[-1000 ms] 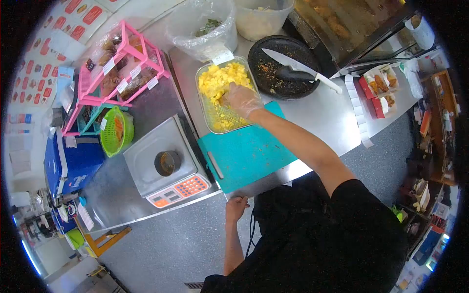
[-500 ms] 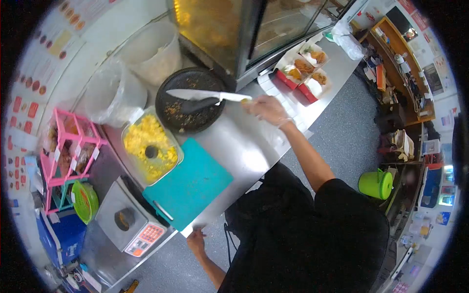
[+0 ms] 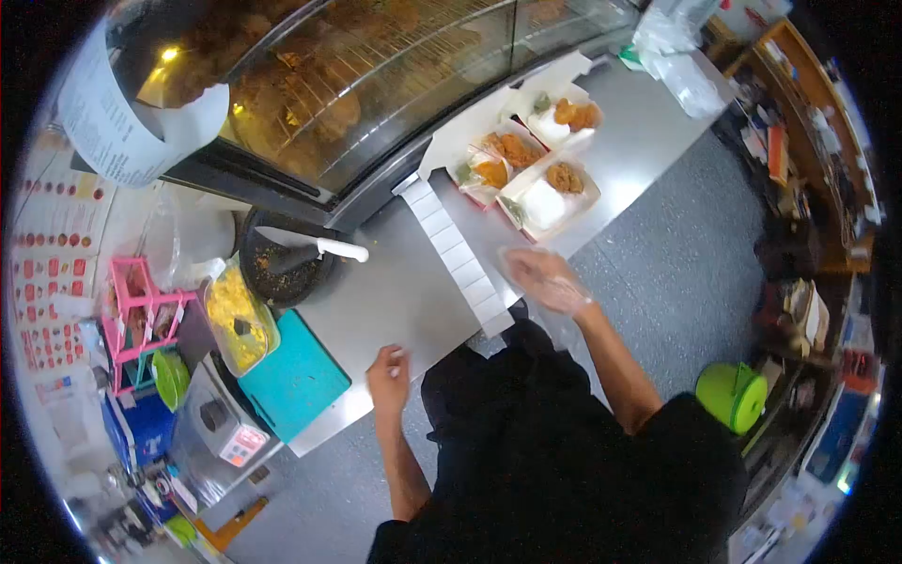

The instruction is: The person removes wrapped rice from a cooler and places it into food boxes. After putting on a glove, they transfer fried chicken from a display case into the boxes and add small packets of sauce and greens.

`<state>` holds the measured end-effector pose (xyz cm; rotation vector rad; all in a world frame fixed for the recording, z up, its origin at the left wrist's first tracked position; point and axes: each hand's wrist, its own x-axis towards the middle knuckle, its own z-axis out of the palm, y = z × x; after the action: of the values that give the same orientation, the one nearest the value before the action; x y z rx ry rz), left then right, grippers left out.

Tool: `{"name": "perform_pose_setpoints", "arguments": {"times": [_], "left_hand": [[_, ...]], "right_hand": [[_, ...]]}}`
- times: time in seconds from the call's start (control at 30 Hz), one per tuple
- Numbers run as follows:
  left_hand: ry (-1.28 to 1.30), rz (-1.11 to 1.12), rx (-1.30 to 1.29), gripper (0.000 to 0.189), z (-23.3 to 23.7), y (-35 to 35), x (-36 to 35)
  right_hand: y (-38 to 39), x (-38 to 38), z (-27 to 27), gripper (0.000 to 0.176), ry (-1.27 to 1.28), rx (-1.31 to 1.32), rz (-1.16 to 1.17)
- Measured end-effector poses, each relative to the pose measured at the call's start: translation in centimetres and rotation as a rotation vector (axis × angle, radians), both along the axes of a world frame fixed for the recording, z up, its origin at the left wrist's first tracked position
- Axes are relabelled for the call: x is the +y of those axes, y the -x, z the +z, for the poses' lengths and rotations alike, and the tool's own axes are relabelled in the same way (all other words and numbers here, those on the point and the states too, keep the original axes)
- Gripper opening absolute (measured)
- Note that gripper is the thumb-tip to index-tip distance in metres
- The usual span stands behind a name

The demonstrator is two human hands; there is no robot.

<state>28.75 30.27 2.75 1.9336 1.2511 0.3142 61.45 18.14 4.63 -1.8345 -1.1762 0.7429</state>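
My right hand (image 3: 550,282), in a clear plastic glove, hovers at the counter's front edge, fingers stretched out and holding nothing. It is nearest to an open food box (image 3: 545,202) with white rice and a fried brown piece. Bare and lower, my left hand (image 3: 388,378) is over the front edge with loosely bent fingers and nothing visible in it. A white-handled knife (image 3: 343,250) lies across the black stone mortar (image 3: 324,284), beside its dark pestle. Next to the mortar stands a container of chopped yellow food (image 3: 240,315). The teal cutting board (image 3: 299,381) lies in front.
A row of white tiles or cards (image 3: 454,249) crosses the steel counter (image 3: 385,291). Two more filled boxes sit behind, against the glass display case (image 3: 348,89). A digital scale (image 3: 211,414) and a pink rack (image 3: 132,301) stand left. A green bucket (image 3: 731,398) is on the floor.
My right hand has let go of the knife, which now rests on the mortar, and has moved toward the food boxes. My left hand has risen. The view has swung right.
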Motion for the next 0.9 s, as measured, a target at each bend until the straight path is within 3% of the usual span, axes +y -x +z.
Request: {"name": "perform_pose_setpoints", "arguments": {"times": [0.03, 0.1, 0.17, 0.2, 0.37, 0.47, 0.57, 0.77, 0.9], "left_hand": [[0.031, -0.083, -0.042, 0.021, 0.6, -2.8, -0.9], [-0.166, -0.365, 0.07, 0.027, -1.6, -5.6, -1.7], [-0.191, -0.422, 0.107, 0.029, -0.7, -8.7, -1.2], [-0.252, -0.391, 0.082, 0.029, 0.6, -10.5, -0.1], [-0.288, -0.368, -0.101, 0.018, 9.6, -17.1, 4.2], [-0.643, -0.337, -0.278, 0.011, 16.5, -20.1, 6.3], [-0.78, -0.304, -0.383, 0.008, 22.3, -22.0, 6.8], [-1.003, -0.395, -0.429, 0.004, 28.3, -24.9, 5.7], [-1.009, -0.485, -0.438, 0.005, 29.8, -26.7, 5.6]], "right_hand": [[-0.7, -1.4, -0.8, 0.025, -0.015, 0.003, -0.051], [-2.4, -3.6, -4.3, 0.022, -0.122, 0.028, -0.107], [-4.3, -4.5, -3.9, 0.019, -0.114, -0.056, -0.1], [-5.3, -5.0, -3.7, 0.018, -0.004, -0.077, -0.104], [-8.6, -5.6, -0.1, 0.029, 0.013, -0.095, -0.219], [-10.6, -5.7, -2.3, 0.03, -0.023, -0.144, -0.293], [-11.7, -5.9, -1.3, 0.03, 0.029, -0.114, -0.312], [-11.9, -7.1, -0.2, 0.03, 0.069, -0.071, -0.339], [-12.4, -8.3, -3.1, 0.03, 0.027, -0.019, -0.403]]}}
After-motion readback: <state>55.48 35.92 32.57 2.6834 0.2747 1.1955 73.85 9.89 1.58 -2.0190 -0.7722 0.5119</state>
